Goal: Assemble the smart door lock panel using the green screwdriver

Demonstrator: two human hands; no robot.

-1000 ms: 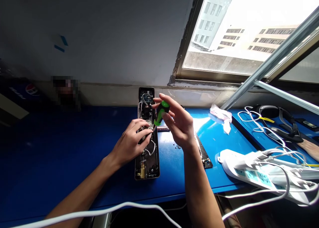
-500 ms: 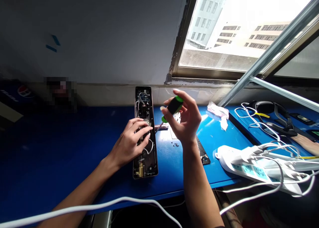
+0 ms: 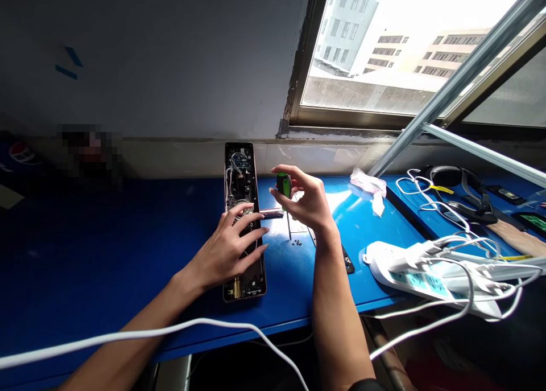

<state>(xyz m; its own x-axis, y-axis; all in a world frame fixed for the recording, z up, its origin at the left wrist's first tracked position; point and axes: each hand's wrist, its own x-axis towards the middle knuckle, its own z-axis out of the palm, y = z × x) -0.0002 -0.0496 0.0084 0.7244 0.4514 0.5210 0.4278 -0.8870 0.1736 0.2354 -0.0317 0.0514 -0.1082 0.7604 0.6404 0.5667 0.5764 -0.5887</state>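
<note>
A long black device housing (image 3: 244,274) lies lengthwise away from me, its inside exposed with wires, a circuit board and a brass-coloured cylinder (image 3: 237,288). Across its middle rests my left hand (image 3: 236,240), fingers spread and hiding some of the parts. My right hand (image 3: 305,200) grips a green and black screwdriver (image 3: 284,185) by the handle, to the right of the housing. The shaft points down, its tip close to a small heap of dark screws (image 3: 297,242) on the blue table (image 3: 179,317).
A dark panel (image 3: 348,262) lies partly behind my right forearm. Further right are a white power strip (image 3: 384,266) full of plugs, a crumpled plastic bag (image 3: 369,183) and a headset (image 3: 473,192). Another person's hand (image 3: 512,237) rests there. A white cable (image 3: 200,322) crosses the foreground.
My right hand has lifted the screwdriver out of the housing, moved it right, and turned its tip down near the screws. My left hand stays on the housing, its fingers more spread.
</note>
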